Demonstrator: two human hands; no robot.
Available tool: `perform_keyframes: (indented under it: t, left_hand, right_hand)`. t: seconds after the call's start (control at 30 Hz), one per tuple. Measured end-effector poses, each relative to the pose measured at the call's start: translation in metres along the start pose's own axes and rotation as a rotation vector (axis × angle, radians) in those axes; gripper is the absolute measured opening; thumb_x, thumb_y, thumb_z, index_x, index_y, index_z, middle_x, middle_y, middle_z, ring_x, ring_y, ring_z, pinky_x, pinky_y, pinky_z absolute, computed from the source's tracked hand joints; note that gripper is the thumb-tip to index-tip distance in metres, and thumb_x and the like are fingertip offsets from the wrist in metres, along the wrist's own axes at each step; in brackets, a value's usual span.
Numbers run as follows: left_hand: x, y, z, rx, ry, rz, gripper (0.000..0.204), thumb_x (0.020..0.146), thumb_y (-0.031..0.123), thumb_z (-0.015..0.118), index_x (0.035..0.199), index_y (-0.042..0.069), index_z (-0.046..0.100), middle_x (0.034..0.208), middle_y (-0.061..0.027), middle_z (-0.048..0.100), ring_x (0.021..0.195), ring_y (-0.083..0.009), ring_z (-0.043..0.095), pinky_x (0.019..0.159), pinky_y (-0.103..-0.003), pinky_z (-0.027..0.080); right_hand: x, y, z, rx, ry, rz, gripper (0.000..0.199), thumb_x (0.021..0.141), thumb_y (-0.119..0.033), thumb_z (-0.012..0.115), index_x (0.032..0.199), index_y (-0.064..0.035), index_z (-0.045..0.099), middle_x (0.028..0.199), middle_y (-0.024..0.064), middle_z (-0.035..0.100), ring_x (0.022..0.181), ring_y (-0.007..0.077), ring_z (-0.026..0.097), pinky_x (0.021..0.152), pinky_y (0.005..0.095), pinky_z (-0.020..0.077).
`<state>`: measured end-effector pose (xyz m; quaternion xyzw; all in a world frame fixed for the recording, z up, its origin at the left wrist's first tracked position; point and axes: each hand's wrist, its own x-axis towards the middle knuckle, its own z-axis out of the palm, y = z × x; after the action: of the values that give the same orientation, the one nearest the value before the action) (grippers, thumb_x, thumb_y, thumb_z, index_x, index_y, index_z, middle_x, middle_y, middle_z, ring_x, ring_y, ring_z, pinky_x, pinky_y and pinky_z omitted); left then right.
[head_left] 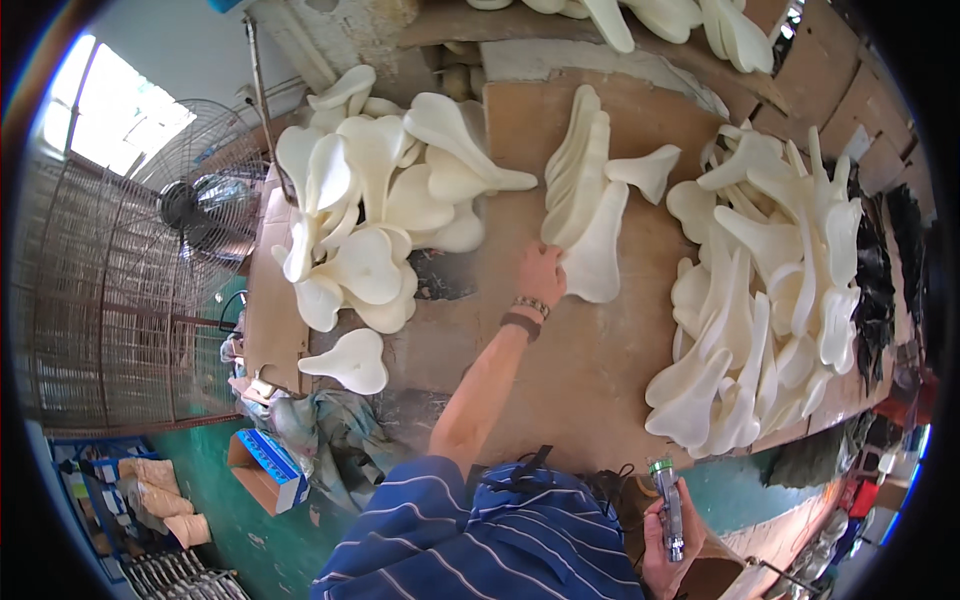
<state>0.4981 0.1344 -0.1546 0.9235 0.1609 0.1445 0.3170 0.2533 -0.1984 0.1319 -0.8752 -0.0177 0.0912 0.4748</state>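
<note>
A person in a striped blue shirt point(430, 535) stands at a brown surface point(620, 400), the right hand point(664, 548) closed around a grey cylinder point(670, 515) with a green top, near the body and clear of the surface. To the left, an open blue-and-brown box point(266, 472) sits on the green floor point(215, 455). A lone piece point(352, 362), cream-white and seat-shaped, lies near the surface's left edge. Farther in, the left hand point(541, 275), two dark bands point(525, 313) at its wrist, reaches the near end of a central row point(578, 165) of similar pieces, fingers bent against its left side; whether they grip one cannot be told. The row lies between a left heap point(375, 200) and a larger right heap point(765, 310), with a single piece point(647, 172) at its right flank. A wire-caged fan point(185, 205) stands beyond the left heap; more pieces point(665, 15) line the far edge.
</note>
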Motion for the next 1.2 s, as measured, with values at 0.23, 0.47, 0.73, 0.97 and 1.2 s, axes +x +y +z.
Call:
perform_keyframes:
  t: [0.23, 0.47, 0.73, 0.97, 1.2]
  left_hand:
    - [-0.1, 0.007, -0.084, -0.177, 0.146, -0.064, 0.027, 0.084, 0.013, 0.071, 0.11, 0.007, 0.069, 0.104, -0.0159, 0.063, 0.086, -0.0348, 0.065, 0.075, -0.045, 0.054]
    - [-0.135, -0.022, -0.177, -0.062, 0.304, -0.176, 0.03, 0.082, 0.012, 0.071, 0.111, 0.001, 0.069, 0.104, -0.0211, 0.066, 0.095, -0.0407, 0.063, 0.085, -0.05, 0.051]
    - [-0.015, -0.039, -0.317, -0.7, 0.763, -0.371, 0.032, 0.1, 0.02, 0.067, 0.124, -0.001, 0.066, 0.113, -0.0131, 0.067, 0.094, -0.0189, 0.067, 0.071, -0.031, 0.055]
    - [0.004, -0.023, -0.239, -0.713, 0.515, -0.136, 0.043, 0.095, 0.007, 0.068, 0.136, -0.003, 0.061, 0.12, -0.0117, 0.07, 0.096, -0.0157, 0.068, 0.085, -0.031, 0.055]
    - [-0.071, 0.006, -0.119, -0.517, 0.12, -0.106, 0.027, 0.092, 0.005, 0.07, 0.119, 0.002, 0.072, 0.105, -0.0069, 0.074, 0.095, -0.014, 0.068, 0.08, -0.03, 0.056]
  right_hand:
    - [0.004, -0.001, 0.008, -0.039, -0.046, -0.134, 0.038, 0.096, -0.008, 0.071, 0.13, 0.0069, 0.065, 0.117, 0.0226, 0.073, 0.103, 0.0296, 0.072, 0.091, 0.0383, 0.0555]
    - [0.003, -0.004, 0.01, -0.014, -0.08, -0.096, 0.043, 0.096, -0.007, 0.071, 0.136, 0.0061, 0.063, 0.117, 0.0225, 0.073, 0.103, 0.0286, 0.072, 0.09, 0.037, 0.0555]
    - [0.003, 0.005, 0.014, -0.022, -0.109, -0.116, 0.044, 0.094, -0.004, 0.071, 0.137, 0.0049, 0.062, 0.113, 0.0211, 0.073, 0.099, 0.0291, 0.073, 0.089, 0.0376, 0.0562]
    - [0.007, -0.004, 0.019, -0.001, -0.049, -0.168, 0.042, 0.093, -0.004, 0.071, 0.134, 0.0056, 0.064, 0.109, 0.0215, 0.073, 0.095, 0.032, 0.073, 0.085, 0.039, 0.0566]
    - [0.008, -0.003, 0.014, -0.061, -0.064, -0.156, 0.04, 0.094, -0.003, 0.07, 0.132, 0.007, 0.065, 0.112, 0.0216, 0.073, 0.098, 0.0321, 0.072, 0.088, 0.0388, 0.0559]
